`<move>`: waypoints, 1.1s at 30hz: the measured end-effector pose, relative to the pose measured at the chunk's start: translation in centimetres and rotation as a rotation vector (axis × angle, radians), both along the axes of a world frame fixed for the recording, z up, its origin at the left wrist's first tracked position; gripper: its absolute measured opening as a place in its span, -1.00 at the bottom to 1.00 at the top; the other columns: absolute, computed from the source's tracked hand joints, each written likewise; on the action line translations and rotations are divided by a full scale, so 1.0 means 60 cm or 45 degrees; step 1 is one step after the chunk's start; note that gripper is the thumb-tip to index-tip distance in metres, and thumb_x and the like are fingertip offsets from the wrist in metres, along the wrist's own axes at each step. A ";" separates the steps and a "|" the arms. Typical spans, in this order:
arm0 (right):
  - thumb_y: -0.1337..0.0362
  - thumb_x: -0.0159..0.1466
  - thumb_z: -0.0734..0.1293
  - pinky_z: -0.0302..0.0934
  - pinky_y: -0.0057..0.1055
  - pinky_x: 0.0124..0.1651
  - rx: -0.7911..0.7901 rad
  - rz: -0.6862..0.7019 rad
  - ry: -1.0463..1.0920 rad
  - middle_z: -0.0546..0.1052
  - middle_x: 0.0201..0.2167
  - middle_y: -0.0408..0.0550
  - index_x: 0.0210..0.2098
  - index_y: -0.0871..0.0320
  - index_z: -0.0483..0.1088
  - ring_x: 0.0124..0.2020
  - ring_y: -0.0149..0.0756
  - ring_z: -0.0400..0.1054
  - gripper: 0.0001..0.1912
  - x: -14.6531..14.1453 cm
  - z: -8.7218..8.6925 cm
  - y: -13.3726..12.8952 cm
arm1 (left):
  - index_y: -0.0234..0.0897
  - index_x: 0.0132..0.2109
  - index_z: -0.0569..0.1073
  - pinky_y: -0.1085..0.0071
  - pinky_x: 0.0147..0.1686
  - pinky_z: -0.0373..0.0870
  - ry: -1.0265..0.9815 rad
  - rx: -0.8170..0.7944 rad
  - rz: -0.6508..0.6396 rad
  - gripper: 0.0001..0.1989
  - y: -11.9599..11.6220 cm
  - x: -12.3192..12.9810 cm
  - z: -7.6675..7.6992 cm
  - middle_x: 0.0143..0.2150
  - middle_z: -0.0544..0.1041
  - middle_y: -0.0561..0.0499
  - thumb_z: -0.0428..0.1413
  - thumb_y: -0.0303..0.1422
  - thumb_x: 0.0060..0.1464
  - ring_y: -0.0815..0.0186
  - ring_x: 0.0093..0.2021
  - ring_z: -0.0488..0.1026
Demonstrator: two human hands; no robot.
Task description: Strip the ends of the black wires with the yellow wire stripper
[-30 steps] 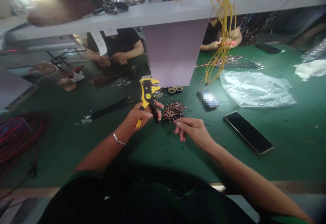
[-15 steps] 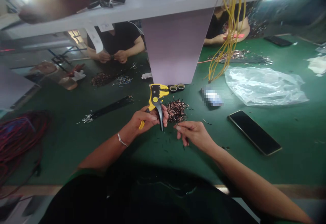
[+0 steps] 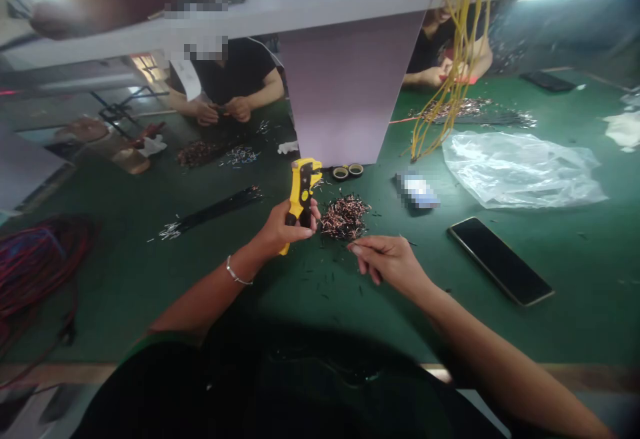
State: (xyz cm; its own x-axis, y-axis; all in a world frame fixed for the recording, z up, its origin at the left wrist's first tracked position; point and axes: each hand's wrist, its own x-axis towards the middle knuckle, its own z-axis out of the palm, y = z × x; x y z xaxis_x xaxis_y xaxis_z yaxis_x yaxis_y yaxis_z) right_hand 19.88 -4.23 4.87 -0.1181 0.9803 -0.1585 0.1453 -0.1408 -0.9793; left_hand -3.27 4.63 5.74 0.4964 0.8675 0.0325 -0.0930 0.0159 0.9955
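Own hands: two, left hand (image 3: 289, 226) and right hand (image 3: 387, 256). Yellow-black hand tool (image 3: 303, 192): one. Thin wire piece (image 3: 352, 246) at the right fingertips: looks like one. Bracelet (image 3: 235, 274): one. Round black-rimmed rolls (image 3: 341, 173): two. Heaps of copper-coloured bits (image 3: 345, 218): three, bits too many to count. Light-rimmed phone (image 3: 501, 261): one. Clear plastic bag (image 3: 520, 169): one. Red cable coil (image 3: 37, 266): one. Black wire bundle (image 3: 215, 212), left side: one. Yellow cables (image 3: 457, 32): several, tangled, exact count unclear. Seated people (image 3: 233, 79) across the table: two.
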 end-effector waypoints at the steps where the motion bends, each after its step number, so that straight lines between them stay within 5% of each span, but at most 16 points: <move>1: 0.09 0.16 0.36 0.03 -0.50 -0.67 0.019 0.021 -0.027 0.44 -0.69 -0.18 -0.46 0.18 0.55 -0.79 -0.54 0.15 -0.73 0.001 0.000 0.000 | -0.26 -0.04 0.41 0.28 -0.25 0.44 0.052 0.039 0.014 -0.48 0.000 0.000 0.000 -0.20 0.49 -0.02 0.33 -0.40 -0.22 0.30 -0.30 0.46; 12: 0.12 0.22 0.30 0.04 -0.46 -0.59 0.129 0.163 -0.217 0.41 -0.68 -0.17 -0.54 0.13 0.54 -0.68 -0.49 0.12 -0.68 -0.002 -0.006 -0.005 | -0.25 -0.16 0.36 0.23 -0.13 0.38 0.622 0.771 -0.175 -0.77 -0.027 0.013 0.021 -0.20 0.49 -0.04 0.10 -0.43 -0.03 0.25 -0.23 0.43; 18: 0.11 0.22 0.31 0.01 -0.46 -0.60 0.123 0.144 -0.165 0.40 -0.69 -0.17 -0.60 0.12 0.50 -0.69 -0.49 0.11 -0.66 -0.007 -0.004 -0.004 | -0.24 -0.20 0.37 0.27 -0.27 0.30 0.696 0.800 -0.214 -0.82 -0.039 0.018 0.012 -0.32 0.46 -0.01 0.09 -0.46 -0.02 0.27 -0.37 0.35; 27: 0.15 0.21 0.35 0.02 -0.50 -0.62 0.097 0.105 -0.116 0.41 -0.71 -0.22 -0.38 0.12 0.61 -0.72 -0.50 0.09 -0.77 -0.006 -0.006 0.000 | -0.23 -0.20 0.33 0.32 -0.30 0.30 0.690 0.753 -0.177 -0.83 -0.034 0.017 0.005 -0.32 0.47 0.02 0.08 -0.48 0.00 0.29 -0.37 0.38; 33: 0.15 0.19 0.37 0.12 -0.47 -0.55 0.177 0.086 -0.085 0.38 -0.72 -0.22 -0.40 0.14 0.62 -0.67 -0.45 0.18 -0.77 -0.010 -0.011 -0.001 | -0.23 -0.21 0.34 0.32 -0.31 0.27 0.768 0.777 -0.147 -0.80 -0.032 0.017 -0.001 -0.33 0.46 0.02 0.08 -0.50 -0.04 0.27 -0.38 0.38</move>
State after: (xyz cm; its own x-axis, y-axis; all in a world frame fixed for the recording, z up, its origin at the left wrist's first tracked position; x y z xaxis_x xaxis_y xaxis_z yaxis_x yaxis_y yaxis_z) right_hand 19.26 -4.28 4.19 -0.1780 0.9835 -0.0315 0.2149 0.0077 -0.9766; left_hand -2.24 2.73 5.68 0.6628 0.7271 0.1792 0.4228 -0.5608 0.7118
